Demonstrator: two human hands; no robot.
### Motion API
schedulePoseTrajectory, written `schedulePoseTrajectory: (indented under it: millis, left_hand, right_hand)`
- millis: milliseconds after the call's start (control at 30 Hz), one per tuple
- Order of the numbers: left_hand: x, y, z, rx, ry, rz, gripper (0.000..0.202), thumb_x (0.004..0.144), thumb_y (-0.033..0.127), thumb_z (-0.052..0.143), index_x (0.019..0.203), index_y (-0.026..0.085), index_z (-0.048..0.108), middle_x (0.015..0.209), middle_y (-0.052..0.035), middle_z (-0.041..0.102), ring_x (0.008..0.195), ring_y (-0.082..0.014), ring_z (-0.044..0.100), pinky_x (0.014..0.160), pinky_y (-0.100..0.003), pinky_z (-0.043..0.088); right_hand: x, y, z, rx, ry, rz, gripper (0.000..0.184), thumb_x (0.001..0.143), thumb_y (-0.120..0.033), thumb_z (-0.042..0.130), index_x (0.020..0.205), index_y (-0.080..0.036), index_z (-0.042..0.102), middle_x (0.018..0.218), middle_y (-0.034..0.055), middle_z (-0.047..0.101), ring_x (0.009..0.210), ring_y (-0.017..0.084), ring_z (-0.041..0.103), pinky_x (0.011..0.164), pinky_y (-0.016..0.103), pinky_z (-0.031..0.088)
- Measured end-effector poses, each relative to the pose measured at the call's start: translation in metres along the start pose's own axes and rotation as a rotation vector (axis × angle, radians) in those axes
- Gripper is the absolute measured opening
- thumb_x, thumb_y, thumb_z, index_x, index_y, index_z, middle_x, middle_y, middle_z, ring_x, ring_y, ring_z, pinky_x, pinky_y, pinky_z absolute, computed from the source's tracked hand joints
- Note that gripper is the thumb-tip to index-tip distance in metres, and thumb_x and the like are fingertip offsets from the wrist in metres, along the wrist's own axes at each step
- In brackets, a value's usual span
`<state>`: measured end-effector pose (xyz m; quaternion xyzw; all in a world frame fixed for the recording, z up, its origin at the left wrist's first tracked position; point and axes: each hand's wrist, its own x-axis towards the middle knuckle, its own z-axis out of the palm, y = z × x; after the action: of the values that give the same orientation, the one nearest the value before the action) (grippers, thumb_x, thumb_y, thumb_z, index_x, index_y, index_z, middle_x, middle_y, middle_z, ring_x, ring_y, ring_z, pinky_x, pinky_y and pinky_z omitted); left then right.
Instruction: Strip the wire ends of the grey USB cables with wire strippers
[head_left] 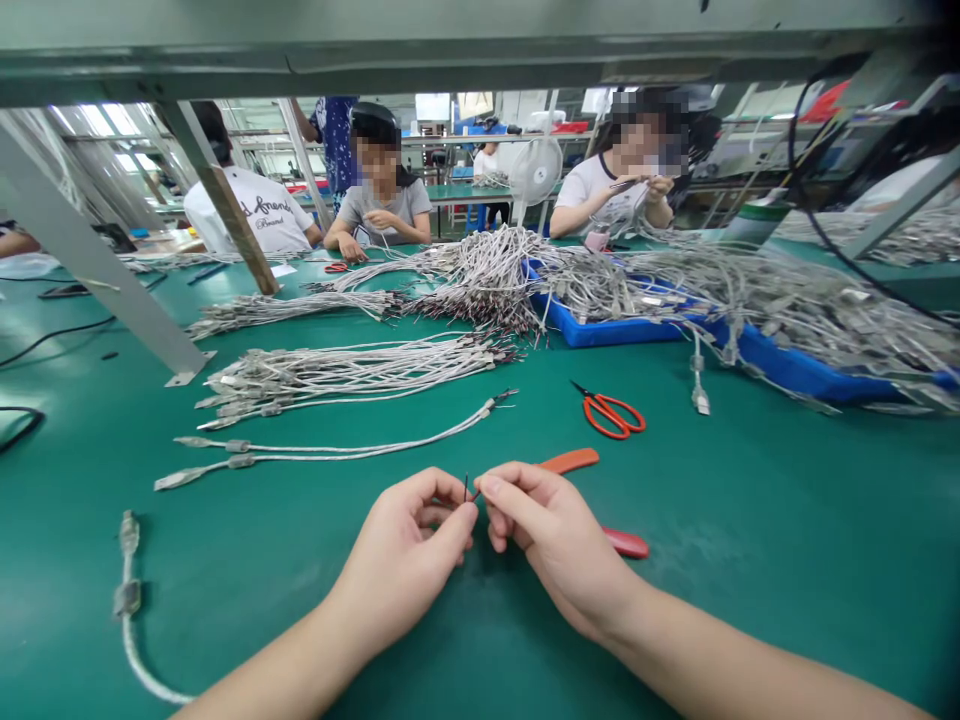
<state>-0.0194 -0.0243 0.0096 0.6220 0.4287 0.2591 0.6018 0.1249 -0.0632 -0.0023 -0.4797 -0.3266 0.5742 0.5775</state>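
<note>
While the left hand (401, 565) and right hand (555, 540) are meeting above the green bench mat (750, 560), both are pinching a short dark wire end (466, 487) between thumb and fingertips, its tip standing nearly upright in the narrow gap between them. The right hand is lying nearer the orange-handled pliers (570, 460), which are resting on the mat partly beneath it, while a grey cable (127, 620) is lying well out beyond the left hand.

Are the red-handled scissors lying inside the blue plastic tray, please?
No, the scissors lie on the green work mat, in front of the blue plastic tray and apart from it.
</note>
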Motion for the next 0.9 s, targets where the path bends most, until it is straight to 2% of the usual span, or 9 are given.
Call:
schedulePoseTrajectory:
  millis: [233,400,633,900]
  left_hand:
    - [-0.0027,0.0004,0.0049,0.081,0.099,0.08,0.019,0.086,0.034,0.056,0.075,0.017,0.056,0.06,0.0028,0.055,0.054,-0.0103,0.051,0.049,-0.02,0.041]
    - [-0.0016,0.0025,0.0046,0.055,0.141,0.113,0.023,0.084,0.032,0.059,0.067,0.017,0.054,0.054,0.0055,0.05,0.049,-0.0069,0.043,0.046,-0.018,0.034]
    - [0.0026,-0.0009,0.001,-0.006,0.131,0.064,0.022,0.083,0.029,0.062,0.067,0.016,0.055,0.049,0.0072,0.048,0.045,-0.0052,0.04,0.045,-0.016,0.03]
    - [0.0018,0.0014,-0.0008,-0.022,0.094,0.023,0.022,0.083,0.028,0.062,0.067,0.016,0.054,0.048,0.0073,0.05,0.045,-0.0051,0.04,0.046,-0.016,0.032]
  right_hand:
    - [-0.0015,0.003,0.0006,0.01,-0.047,0.022,0.023,0.08,-0.037,0.07,0.073,-0.016,0.065,0.055,-0.0038,0.053,0.054,0.011,0.046,0.056,0.026,0.038]
    - [-0.003,0.0037,-0.0006,0.076,-0.08,0.033,0.019,0.081,-0.035,0.068,0.078,-0.016,0.068,0.057,-0.0027,0.053,0.054,0.011,0.046,0.054,0.025,0.038]
    - [-0.0029,-0.0003,-0.0012,0.225,-0.124,0.073,0.019,0.082,-0.027,0.062,0.082,-0.014,0.074,0.068,0.003,0.058,0.058,0.013,0.049,0.052,0.026,0.042]
    - [-0.0023,0.0,-0.0025,0.12,-0.108,0.075,0.018,0.077,-0.029,0.069,0.087,-0.016,0.075,0.059,0.0001,0.058,0.054,0.011,0.049,0.053,0.026,0.04]
